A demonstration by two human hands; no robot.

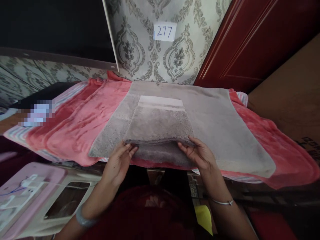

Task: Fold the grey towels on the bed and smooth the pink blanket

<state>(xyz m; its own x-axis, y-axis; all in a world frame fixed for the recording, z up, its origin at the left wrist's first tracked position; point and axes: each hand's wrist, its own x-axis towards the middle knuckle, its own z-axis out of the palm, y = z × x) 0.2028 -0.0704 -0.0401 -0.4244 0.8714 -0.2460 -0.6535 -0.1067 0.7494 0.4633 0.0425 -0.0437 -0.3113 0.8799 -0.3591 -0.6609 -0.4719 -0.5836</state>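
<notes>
A folded grey towel [160,125] with paler bands near its far end lies in the middle of a larger grey cloth [215,123]. My left hand [120,160] is closed on the towel's near left corner, fingers curled at the edge. At the near right corner, my right hand [198,154] grips the same edge, thumb above and fingers partly under. Between the two hands the near edge is raised a little, with the grey cloth showing below it. A red-pink plush blanket [85,126] spreads beneath on both sides.
A dark screen [55,30] stands at the back left. Behind, a paper marked 277 [164,31] is on the patterned wall [155,63]. A red wooden panel [240,43] and cardboard [287,80] rise at right. A pink-edged board [50,173] with cables sits lower left.
</notes>
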